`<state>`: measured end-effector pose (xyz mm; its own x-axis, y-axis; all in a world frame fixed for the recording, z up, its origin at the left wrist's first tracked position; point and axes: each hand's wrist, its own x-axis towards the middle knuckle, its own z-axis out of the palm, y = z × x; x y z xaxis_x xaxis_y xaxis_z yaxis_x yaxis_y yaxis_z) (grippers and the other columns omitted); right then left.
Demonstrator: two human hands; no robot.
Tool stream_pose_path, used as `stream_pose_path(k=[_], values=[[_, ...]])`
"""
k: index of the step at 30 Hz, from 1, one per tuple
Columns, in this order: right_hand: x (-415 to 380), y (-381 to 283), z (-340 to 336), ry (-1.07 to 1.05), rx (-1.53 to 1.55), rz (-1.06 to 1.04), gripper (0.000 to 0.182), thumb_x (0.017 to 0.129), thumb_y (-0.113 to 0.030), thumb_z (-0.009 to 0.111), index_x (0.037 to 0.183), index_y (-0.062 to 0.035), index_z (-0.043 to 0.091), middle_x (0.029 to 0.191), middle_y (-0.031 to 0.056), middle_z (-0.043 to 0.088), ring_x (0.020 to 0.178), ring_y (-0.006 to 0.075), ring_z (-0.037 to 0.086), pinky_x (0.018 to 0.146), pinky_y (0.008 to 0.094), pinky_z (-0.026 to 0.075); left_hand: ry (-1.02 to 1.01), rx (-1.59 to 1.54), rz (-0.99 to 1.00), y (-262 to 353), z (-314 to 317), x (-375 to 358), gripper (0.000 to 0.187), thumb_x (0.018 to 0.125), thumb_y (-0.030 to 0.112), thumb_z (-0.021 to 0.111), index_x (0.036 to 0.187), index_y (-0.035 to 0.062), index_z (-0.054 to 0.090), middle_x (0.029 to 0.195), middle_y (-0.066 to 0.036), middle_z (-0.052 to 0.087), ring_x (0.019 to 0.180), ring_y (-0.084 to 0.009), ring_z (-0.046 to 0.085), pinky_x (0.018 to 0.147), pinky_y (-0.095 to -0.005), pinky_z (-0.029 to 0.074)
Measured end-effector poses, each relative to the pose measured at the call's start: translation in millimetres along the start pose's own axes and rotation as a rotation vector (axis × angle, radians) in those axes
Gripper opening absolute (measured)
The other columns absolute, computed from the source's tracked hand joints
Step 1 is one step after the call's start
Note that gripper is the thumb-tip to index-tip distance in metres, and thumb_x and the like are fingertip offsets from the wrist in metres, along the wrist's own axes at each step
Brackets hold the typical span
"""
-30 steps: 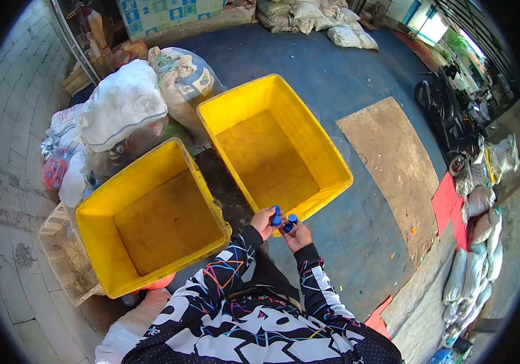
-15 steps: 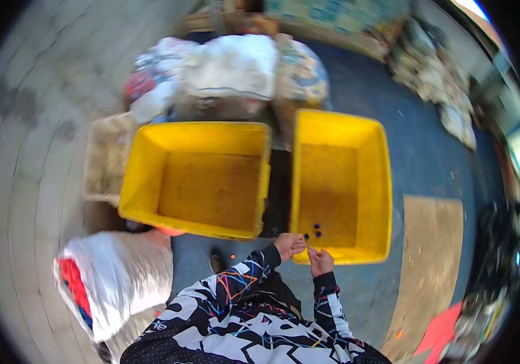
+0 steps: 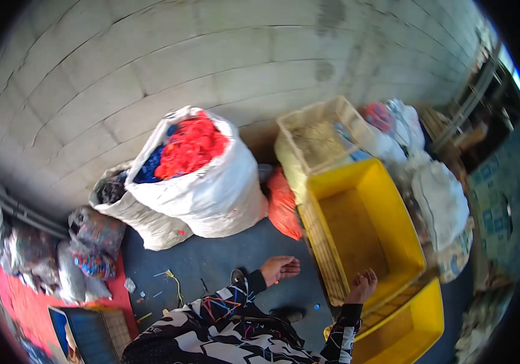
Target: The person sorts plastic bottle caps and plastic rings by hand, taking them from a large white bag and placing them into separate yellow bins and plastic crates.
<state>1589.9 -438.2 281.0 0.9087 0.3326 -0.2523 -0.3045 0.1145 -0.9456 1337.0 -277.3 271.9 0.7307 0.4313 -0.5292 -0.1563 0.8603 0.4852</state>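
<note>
My left hand [image 3: 281,270] is held palm up over the dark floor, fingers stretched out, with nothing visible in it. A small orange-red piece [image 3: 277,281] shows just below that hand, apparently on the floor. My right hand [image 3: 363,286] hovers by the near side of a yellow bin [image 3: 387,194], its fingers loosely bent and apart; I see nothing held. Beyond its sleeve, a second yellow bin [image 3: 432,315] is partly in view. A small blue cap [image 3: 317,306] lies on the floor between my arms.
A big white sack [image 3: 217,200] of red and blue pieces stands by the block wall, with a smaller sack [image 3: 157,224] beside it. An orange bag [image 3: 283,203] and a beige crate [image 3: 317,161] adjoin the yellow bin. Filled plastic bags [image 3: 93,242] are at left.
The view has swung left toward the wall and sacks. My hands, earlier close together over the near edge of the right-hand yellow bin, are now apart.
</note>
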Motion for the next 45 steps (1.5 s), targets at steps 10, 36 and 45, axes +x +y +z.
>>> stream_pose_path(k=[10, 36, 45], values=[[-129.7, 67.4, 300.6, -0.693, -0.110, 0.157, 0.024, 0.080, 0.003, 0.056, 0.102, -0.0052, 0.057, 0.092, 0.0056, 0.058, 0.070, 0.0134, 0.059, 0.057, 0.0237, 0.049, 0.305, -0.200, 0.432, 142.6, -143.5, -113.7, 0.029, 0.093, 0.022, 0.051, 0.105, -0.0037, 0.057, 0.097, -0.012, 0.063, 0.090, -0.0234, 0.064, 0.084, -0.0366, 0.053], [-49.9, 109.8, 745.9, -1.631, -0.560, -0.655, 0.030, 0.072, -0.004, 0.068, 0.100, -0.0014, 0.059, 0.097, 0.0175, 0.064, 0.091, 0.0314, 0.063, 0.077, 0.0372, 0.051, 1.471, 1.039, 0.441, 372.9, -188.0, -7.1, 0.045, 0.070, 0.040, 0.074, 0.091, 0.0019, 0.061, 0.088, -0.017, 0.065, 0.083, -0.0340, 0.063, 0.070, -0.0415, 0.049], [-72.4, 135.1, 756.1, -1.548, -0.907, -0.913, 0.042, 0.072, -0.006, 0.066, 0.110, -0.0036, 0.049, 0.097, 0.0208, 0.059, 0.092, 0.0393, 0.059, 0.080, 0.0456, 0.048, 1.439, 1.023, 0.693, 380.5, -196.9, -14.1, 0.016, 0.078, 0.017, 0.067, 0.082, 0.0036, 0.060, 0.076, -0.016, 0.062, 0.074, -0.0370, 0.060, 0.064, -0.0431, 0.047]])
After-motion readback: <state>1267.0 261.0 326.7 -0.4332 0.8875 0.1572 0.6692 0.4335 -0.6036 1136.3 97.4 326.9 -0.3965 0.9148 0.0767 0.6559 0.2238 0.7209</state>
